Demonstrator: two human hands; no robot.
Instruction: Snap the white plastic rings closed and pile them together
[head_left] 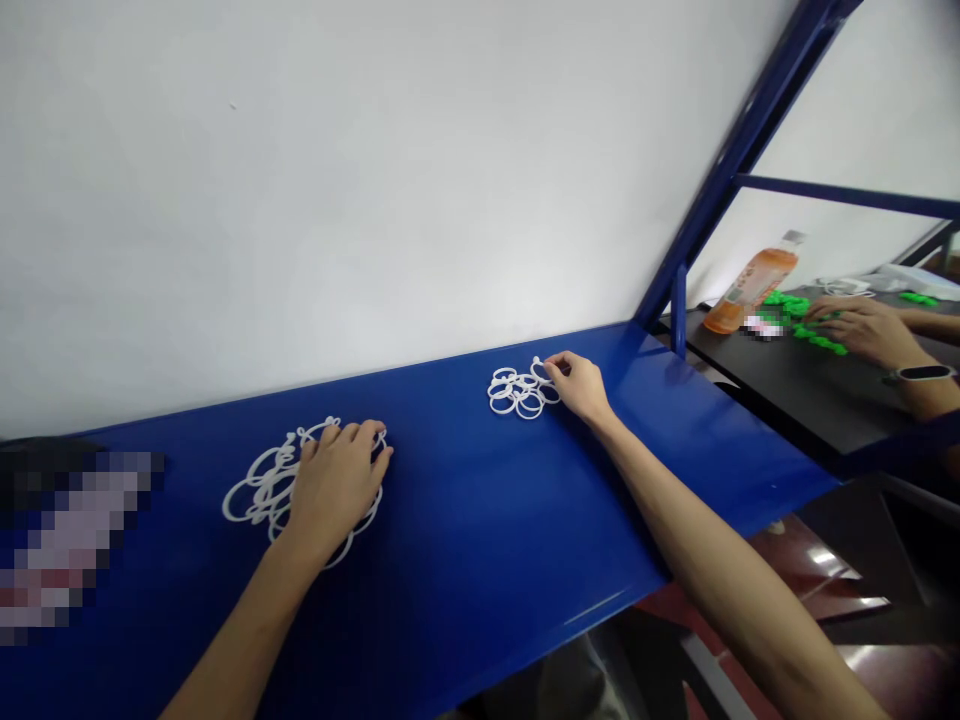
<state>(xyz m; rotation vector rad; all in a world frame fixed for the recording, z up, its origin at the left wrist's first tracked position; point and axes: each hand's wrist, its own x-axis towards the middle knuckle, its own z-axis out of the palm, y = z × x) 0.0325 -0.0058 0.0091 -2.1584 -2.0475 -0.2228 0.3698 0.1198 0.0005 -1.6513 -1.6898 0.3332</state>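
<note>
Pale wall (375, 200) rises behind a glossy blue worktop (465, 530), where white rings lie in two groups. On the left is the larger pile (251, 500), its loops overlapping; the left hand (336, 480) rests palm down over it, fingers slightly spread, and whether that grip holds any ring I cannot tell. Well apart to the right, near the wall, sits the smaller cluster (517, 400). At its right edge the right hand (581, 385) has its grip closed, thumb and forefinger pinching a white ring (541, 374). Beyond the blue metal frame (720, 180), on a dark surface (784, 390), a tilted bottle (757, 285) of orange drink stands near bright green pieces (821, 340), with another person's hand (862, 325) over some of them.
</note>
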